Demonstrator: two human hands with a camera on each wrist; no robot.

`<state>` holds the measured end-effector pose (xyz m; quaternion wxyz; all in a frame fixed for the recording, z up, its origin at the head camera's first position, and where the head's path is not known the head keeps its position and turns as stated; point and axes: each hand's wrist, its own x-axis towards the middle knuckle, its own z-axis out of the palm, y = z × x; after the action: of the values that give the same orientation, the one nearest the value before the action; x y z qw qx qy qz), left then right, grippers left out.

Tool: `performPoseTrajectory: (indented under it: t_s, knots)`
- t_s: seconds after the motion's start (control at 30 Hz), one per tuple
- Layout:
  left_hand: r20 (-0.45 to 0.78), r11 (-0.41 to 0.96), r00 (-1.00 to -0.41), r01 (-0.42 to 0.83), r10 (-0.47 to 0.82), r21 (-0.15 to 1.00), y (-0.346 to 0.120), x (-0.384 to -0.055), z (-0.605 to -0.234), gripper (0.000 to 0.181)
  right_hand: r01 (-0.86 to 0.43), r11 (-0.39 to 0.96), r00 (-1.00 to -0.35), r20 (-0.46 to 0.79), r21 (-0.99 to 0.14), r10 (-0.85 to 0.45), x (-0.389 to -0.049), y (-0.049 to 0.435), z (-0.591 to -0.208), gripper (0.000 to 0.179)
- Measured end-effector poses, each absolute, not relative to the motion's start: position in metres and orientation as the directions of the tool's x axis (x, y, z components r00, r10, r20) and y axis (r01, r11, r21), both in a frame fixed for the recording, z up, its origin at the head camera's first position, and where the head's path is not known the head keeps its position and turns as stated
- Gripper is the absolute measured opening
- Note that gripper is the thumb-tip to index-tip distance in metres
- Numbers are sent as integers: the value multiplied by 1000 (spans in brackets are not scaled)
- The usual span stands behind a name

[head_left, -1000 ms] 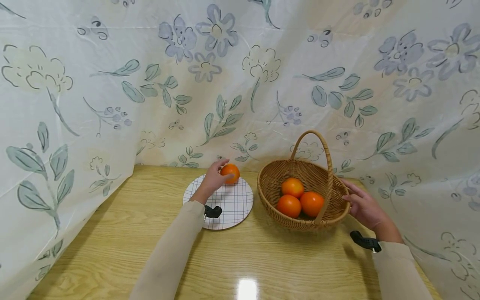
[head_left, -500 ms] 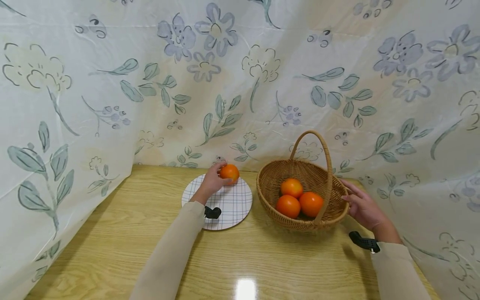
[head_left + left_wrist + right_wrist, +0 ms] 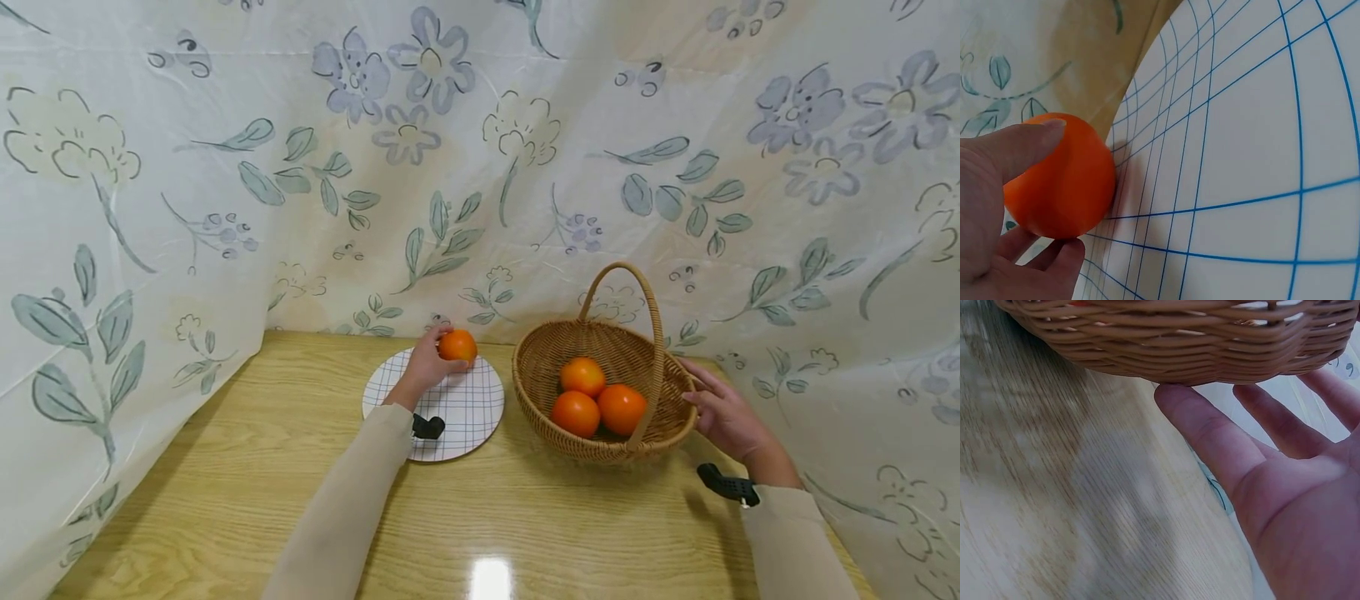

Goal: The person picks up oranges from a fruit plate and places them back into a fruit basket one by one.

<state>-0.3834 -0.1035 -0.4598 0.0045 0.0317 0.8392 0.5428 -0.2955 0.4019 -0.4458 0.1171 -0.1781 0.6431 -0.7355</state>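
Note:
My left hand pinches a smooth, round orange fruit at the back of a white plate with blue grid lines. In the left wrist view the thumb lies on one side of the fruit and the fingertips on the other. The fruit sits at the plate's edge; whether it touches the plate I cannot tell. My right hand touches the right side of a wicker basket. Its thumb and fingers are fairly straight against the outer weave. Three similar fruits lie inside the basket.
The basket's tall arched handle rises above its rim. A wooden table carries plate and basket. Floral sheeting hangs behind the table and along both sides. Each wrist wears a small black camera mount.
The left hand's fingers and thumb have closed round the fruit on the plate. My right hand stays at the basket, which has not visibly moved.

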Motion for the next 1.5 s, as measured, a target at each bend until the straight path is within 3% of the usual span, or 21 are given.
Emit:
performPoseTrajectory:
  t_s: [0.37,0.73,1.2,1.5]
  knots:
    - [38,412,-997,63,68,909,-102,-382,-462,69,-57,-152,-883,121,-987,-453,-297,410,-441,63]
    - [44,377,-994,79,100,923,-109,-373,-462,76,-8,-68,-908,36,-998,-418,-295,413,-435,67]
    - [73,365,-988,119,139,924,-118,-356,-451,84,-1,-57,-906,26,-998,-423,-295,411,-431,69]
    - [83,338,-983,134,161,932,-123,-343,-446,81,15,-32,-917,-1,-999,-399,-296,408,-432,70]
